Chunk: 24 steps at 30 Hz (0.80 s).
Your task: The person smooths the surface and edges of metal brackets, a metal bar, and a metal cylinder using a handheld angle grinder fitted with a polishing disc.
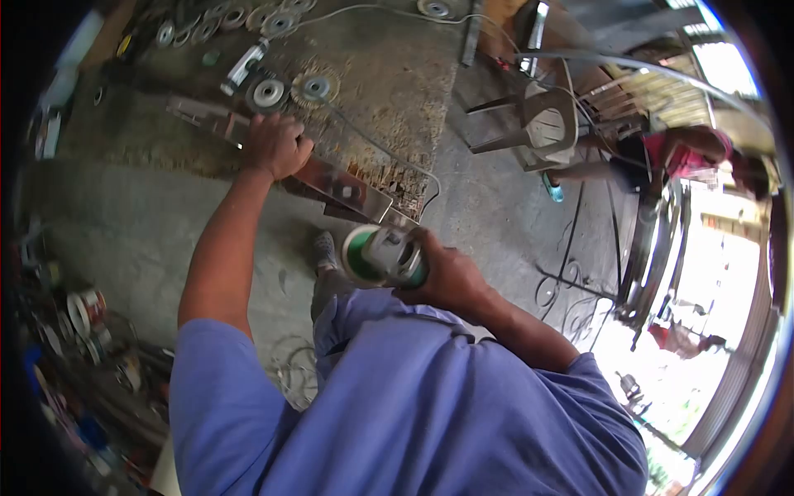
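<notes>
In the head view my left hand is closed over a long flat metal bar that lies slanted along the edge of the worn workbench. A square hole shows in the bar near its right end. My right hand grips an angle grinder, held in front of my waist just below that end. A round disc with a green face sits on the grinder's left side. Behind the left hand, a toothed wheel disc and a grey disc rest on the bench.
More discs lie at the bench's far left, and a cable crosses its top. A plastic chair stands to the right, near a bent-over person. Spools and clutter fill the lower left floor.
</notes>
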Available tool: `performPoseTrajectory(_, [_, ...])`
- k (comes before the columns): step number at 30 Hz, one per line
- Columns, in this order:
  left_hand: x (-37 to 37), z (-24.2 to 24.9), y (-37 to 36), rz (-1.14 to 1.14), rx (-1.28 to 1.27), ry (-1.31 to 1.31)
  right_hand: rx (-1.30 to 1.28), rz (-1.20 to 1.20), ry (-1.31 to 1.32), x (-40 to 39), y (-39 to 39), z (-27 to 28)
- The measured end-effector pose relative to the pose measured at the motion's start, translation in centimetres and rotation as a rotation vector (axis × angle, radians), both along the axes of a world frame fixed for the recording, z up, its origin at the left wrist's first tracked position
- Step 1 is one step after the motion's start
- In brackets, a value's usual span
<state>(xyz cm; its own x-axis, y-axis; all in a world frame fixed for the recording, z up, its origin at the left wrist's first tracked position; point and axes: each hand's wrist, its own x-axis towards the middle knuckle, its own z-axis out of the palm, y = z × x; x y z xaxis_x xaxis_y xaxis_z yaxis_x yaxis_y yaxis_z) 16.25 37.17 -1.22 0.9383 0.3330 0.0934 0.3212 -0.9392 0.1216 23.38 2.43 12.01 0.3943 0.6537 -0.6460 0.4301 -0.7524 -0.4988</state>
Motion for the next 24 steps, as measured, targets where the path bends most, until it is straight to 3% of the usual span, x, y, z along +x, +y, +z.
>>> performPoseTrajectory(2, [0.0, -0.3, 0.2, -0.012, -0.034, -0.007, 0.001, -0.002, 0.050, -1.1, -0.5, 0.1])
performPoseTrajectory(6, [-0.2, -1.2, 0.6, -0.041, -0.017, -0.090, 0.101, -0.315, -0.056, -1.3, -2.5, 2.7])
performPoseTrajectory(11, [-0.3, -0.1, 1.9, -0.246, -0.144, -0.096, 0.603, -0.737, -0.266, 1.1, -6.6, 2.9])
performPoseTrajectory(12, [-0.2, -1.6, 3.2, -0.219, -0.384, -0.149, 0.696, -0.818, -0.310, 1.2, -7.3, 2.8])
performPoseTrajectory(14, [-0.4, -4.7, 6.4, -0.119, -0.856, -0.189, 0.918, -1.091, -0.107, 0.7, -8.6, 2.2])
performPoseTrajectory(15, [-0.9, -3.4, 5.7, -0.174, -0.710, -0.249, 1.038, -1.219, 0.001, 0.3, -9.5, 1.7])
performPoseTrajectory(19, [-6.1, 1.0, -0.4, -0.368, -0.245, -0.365, 1.415, -1.297, 0.473, -1.8, -14.0, -3.3])
performPoseTrajectory(22, [-9.2, 2.4, -3.7, -0.469, -0.079, -0.099, 1.604, -1.458, 0.636, -4.2, -16.1, -10.3])
performPoseTrajectory(24, [-9.6, 2.9, -5.3, -0.505, -0.047, 0.073, 1.553, -1.544, 0.657, -5.7, -17.6, -14.3])
